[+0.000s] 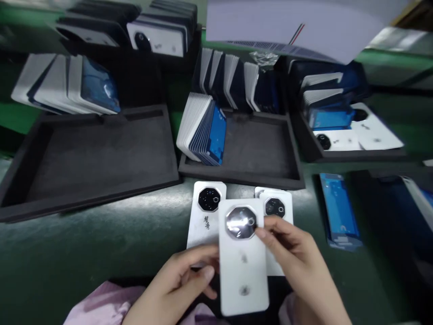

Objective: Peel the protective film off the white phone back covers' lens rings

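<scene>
I hold a white phone back cover (242, 266) upright in front of me, its octagonal camera window shiny with film. My left hand (176, 282) grips its left edge with curled fingers. My right hand (297, 257) holds the right edge, its thumb tip touching the camera window. Two more white covers lie on the table behind: one on the left (204, 216) with dark writing below its black camera window, one on the right (278, 208) partly hidden by my right hand.
An empty black foam tray (91, 153) lies at the left. A middle tray (260, 149) holds a leaning stack of covers (204, 128). More trays with covers stand behind and right. A blue-filmed cover (338, 210) lies on the green table at right.
</scene>
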Motion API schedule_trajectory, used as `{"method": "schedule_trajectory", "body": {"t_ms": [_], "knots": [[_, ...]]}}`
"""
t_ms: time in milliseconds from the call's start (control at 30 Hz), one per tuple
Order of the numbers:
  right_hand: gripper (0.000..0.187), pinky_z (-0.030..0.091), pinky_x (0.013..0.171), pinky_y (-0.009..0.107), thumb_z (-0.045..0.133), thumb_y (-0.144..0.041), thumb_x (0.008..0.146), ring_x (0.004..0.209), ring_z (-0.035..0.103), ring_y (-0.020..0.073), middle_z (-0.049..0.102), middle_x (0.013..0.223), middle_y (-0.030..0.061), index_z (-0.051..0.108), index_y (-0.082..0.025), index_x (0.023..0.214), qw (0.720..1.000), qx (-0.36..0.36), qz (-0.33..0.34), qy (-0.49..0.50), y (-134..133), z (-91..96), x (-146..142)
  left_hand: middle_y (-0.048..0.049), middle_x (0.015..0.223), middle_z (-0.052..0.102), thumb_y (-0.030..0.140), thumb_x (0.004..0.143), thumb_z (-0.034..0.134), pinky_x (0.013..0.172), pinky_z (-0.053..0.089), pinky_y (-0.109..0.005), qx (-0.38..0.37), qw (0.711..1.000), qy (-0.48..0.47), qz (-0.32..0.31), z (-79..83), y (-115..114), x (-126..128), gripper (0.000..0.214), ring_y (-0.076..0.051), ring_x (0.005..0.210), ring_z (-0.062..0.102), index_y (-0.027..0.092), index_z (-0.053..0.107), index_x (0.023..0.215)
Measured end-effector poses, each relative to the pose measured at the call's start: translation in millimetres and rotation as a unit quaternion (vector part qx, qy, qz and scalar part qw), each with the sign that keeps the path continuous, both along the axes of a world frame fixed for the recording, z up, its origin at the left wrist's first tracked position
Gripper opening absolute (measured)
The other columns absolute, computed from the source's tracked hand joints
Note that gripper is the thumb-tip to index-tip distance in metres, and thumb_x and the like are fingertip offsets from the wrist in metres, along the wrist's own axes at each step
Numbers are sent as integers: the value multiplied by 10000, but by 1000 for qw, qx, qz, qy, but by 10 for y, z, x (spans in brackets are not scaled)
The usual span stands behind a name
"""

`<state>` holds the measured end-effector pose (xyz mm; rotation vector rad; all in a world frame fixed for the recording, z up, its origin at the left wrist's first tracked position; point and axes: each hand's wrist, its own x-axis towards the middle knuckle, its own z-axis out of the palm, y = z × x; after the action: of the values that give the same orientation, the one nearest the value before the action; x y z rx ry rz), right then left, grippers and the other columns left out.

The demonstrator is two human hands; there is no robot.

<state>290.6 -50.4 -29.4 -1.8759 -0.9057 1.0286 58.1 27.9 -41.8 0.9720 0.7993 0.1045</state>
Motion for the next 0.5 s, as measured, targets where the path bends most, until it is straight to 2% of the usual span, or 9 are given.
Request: {"method": "schedule_trajectory", "body": {"t_ms": [67,167,200,267,333,400,467,500], "knots": [[315,525,570,253,687,-512,900,657,677,174,755,756,26,737,-209,829,999,1,-38,-34,-60,-6,229,-55,1149,767,431,1013,606,757,619,-281,87,995,51,26,-20,6,-24,309,-208,854,704,328,767,1255],[362,517,548,275,672,-547,888,630,690,194,761,732,37,750,-196,853,993,-16,-81,-86,-162,-99,545,-9,847,698,487,985,601,550,531,-247,204,964,149,78,-79,27,-61,274,-147,550,560,265,760,993],[371,508,542,283,672,-554,877,613,683,197,755,713,40,750,-193,840,989,-24,-94,-110,-187,-144,619,12,763,652,510,968,611,508,486,-242,230,953,176,87,-106,39,-70,280,-147,520,527,256,714,909],[360,490,546,302,692,-550,841,585,661,204,742,690,46,738,-195,809,978,-38,-125,-163,-212,-226,702,31,701,605,543,934,633,517,448,-244,276,931,221,94,-165,71,-79,297,-177,579,565,264,617,834],[341,485,581,333,713,-537,808,576,624,200,747,782,69,718,-198,846,961,-41,-162,-219,-208,-269,692,27,723,636,578,909,645,551,443,-256,312,911,254,89,-218,108,-73,314,-213,663,626,276,572,858],[359,487,636,360,687,-543,831,596,593,190,733,928,99,685,-199,934,947,-32,-189,-260,-177,-266,577,32,729,657,621,901,628,565,442,-275,332,899,277,67,-255,150,-50,347,-224,638,648,280,563,903],[351,485,661,355,629,-556,892,603,578,183,711,924,82,656,-212,956,949,-19,-174,-264,-114,-243,353,57,651,611,637,915,585,559,428,-289,344,892,293,26,-274,198,-14,357,-223,548,630,282,553,900],[325,479,643,337,612,-547,918,587,579,182,696,826,45,655,-225,934,957,-15,-144,-250,-69,-235,210,68,609,576,612,926,572,553,414,-293,352,887,299,3,-277,225,5,334,-223,513,616,283,542,873]]}}
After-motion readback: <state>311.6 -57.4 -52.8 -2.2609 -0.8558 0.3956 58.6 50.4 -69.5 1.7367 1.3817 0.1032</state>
